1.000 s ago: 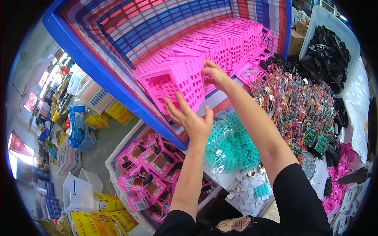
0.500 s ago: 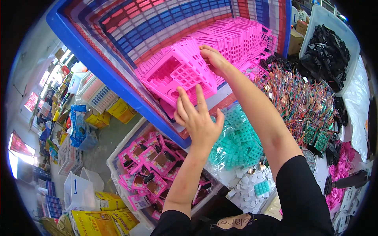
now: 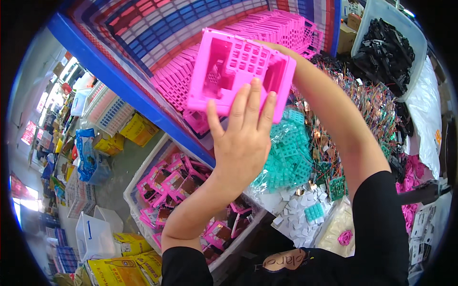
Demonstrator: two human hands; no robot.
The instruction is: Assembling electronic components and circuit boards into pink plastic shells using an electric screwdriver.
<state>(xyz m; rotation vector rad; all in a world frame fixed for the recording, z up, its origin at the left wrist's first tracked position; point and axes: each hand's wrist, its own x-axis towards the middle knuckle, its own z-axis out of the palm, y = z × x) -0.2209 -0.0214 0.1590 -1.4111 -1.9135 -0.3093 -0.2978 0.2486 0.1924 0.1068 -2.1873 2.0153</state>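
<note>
A stack of pink plastic casings point(image 3: 234, 85), each with a window and a grid of key holes, is raised before me, front face up. My left hand point(image 3: 245, 138) grips its near side, four fingers laid over the face and the thumb hidden. My right arm reaches to the far right side of the stack; my right hand point(image 3: 275, 48) is mostly hidden behind it, fingers out of sight. Behind, rows of more pink casings point(image 3: 281, 33) stand packed in a large blue-edged bin point(image 3: 112, 88) lined with striped woven sheet.
Below left is a tub point(image 3: 131, 190) of pink assembled units. To the right lie bagged teal keypads point(image 3: 288, 157), white squares point(image 3: 298, 214), a heap of wired circuit boards point(image 3: 353, 114) and a clear bin point(image 3: 415, 28) of black parts. Yellow bags point(image 3: 112, 272) are at lower left.
The stack has been lifted from the bin toward me and turned, its face now upward. My left fingers have spread across the face; my right hand has slipped behind the stack.
</note>
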